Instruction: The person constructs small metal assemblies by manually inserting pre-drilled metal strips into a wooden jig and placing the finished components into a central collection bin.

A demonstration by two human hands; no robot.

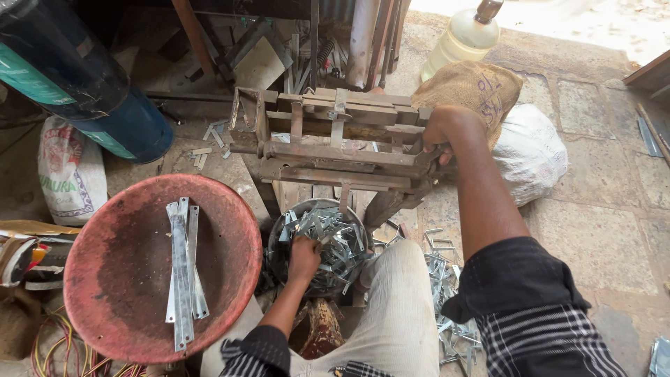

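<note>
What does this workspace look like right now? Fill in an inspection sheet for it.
Surface: stone-paved floor, dusty.
Job's things: rusty bench tool; bowl of small bent metal pieces; red basin holding flat metal strips.
Clutter: more bent pieces on the floor, white sack, burlap bag, blue drum, plastic jug.
Grippers: left hand closed on pieces in the bowl; right hand grips the tool's end.
Cables: coloured wires at lower left.
Surroundings: metal rods and scrap behind the tool.
</note>
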